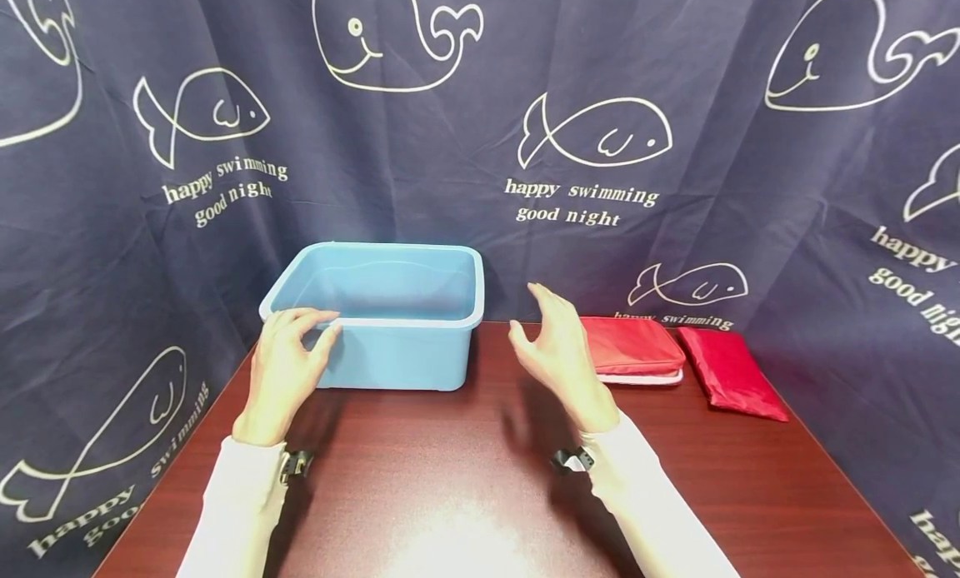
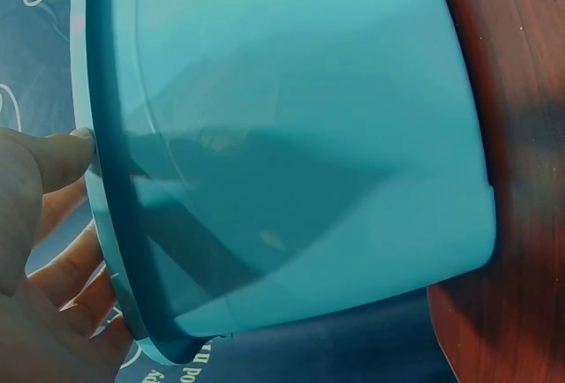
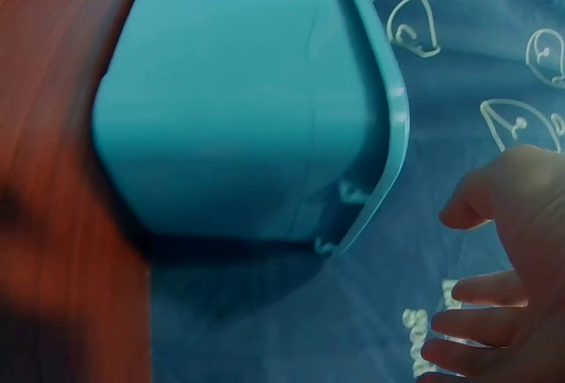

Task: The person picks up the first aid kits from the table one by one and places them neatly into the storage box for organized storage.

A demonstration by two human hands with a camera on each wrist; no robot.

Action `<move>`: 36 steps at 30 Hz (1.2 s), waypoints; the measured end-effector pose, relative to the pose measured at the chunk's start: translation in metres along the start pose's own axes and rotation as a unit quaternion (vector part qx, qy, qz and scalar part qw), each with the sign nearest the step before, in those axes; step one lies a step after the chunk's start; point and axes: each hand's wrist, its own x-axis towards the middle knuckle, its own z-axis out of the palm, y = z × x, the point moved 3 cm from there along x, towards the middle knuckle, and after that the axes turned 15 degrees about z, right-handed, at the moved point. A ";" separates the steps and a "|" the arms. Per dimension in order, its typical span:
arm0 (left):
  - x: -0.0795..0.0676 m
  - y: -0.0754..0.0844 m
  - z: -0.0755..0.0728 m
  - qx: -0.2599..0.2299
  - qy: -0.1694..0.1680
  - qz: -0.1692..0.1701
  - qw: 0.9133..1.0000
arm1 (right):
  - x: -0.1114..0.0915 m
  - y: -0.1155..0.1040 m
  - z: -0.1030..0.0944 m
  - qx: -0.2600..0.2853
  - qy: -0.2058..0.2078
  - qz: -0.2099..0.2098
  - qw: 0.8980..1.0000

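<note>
A light blue plastic bin (image 1: 397, 357), open at the top, stands at the back left of the table. My left hand (image 1: 285, 361) is at the bin's front left corner, its thumb and fingers apart. In the left wrist view the thumb (image 2: 66, 158) overlaps the edge of the rim (image 2: 106, 224); whether it touches cannot be told. To the right of the bin hovers my right hand (image 1: 557, 349), fingers loosely spread and holding nothing. The right wrist view shows that hand (image 3: 512, 268) apart from the bin (image 3: 229, 109).
Right of my right hand lies a flat red fabric item (image 1: 633, 345) with a white edge beneath it. A darker red, flat fabric piece (image 1: 731, 374) lies beside it. A navy curtain (image 1: 465, 161) with whale and fish prints surrounds the reddish-brown table (image 1: 427, 453).
</note>
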 end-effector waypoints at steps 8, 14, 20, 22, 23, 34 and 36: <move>-0.001 0.000 0.001 0.000 0.001 0.002 1.000 | -0.008 0.040 -0.004 -0.028 -0.013 0.003 1.000; -0.001 -0.001 0.003 -0.002 0.000 0.003 1.000 | -0.014 0.065 -0.010 -0.040 -0.012 -0.017 0.999; 0.000 -0.001 0.003 -0.002 0.001 0.005 1.000 | -0.016 0.088 -0.016 -0.056 -0.025 -0.012 0.998; 0.000 -0.001 0.002 -0.002 0.001 0.005 1.000 | -0.017 0.094 -0.018 -0.063 -0.031 -0.007 0.998; 0.000 -0.001 0.002 -0.002 0.002 0.006 1.000 | -0.017 0.098 -0.019 -0.065 -0.035 -0.004 0.997; 0.000 -0.002 0.001 -0.002 0.004 0.002 1.000 | -0.015 0.134 -0.019 -0.106 -0.071 0.026 0.992; 0.000 -0.001 0.000 -0.002 0.004 0.001 1.000 | -0.014 0.140 -0.019 -0.114 -0.082 0.028 0.990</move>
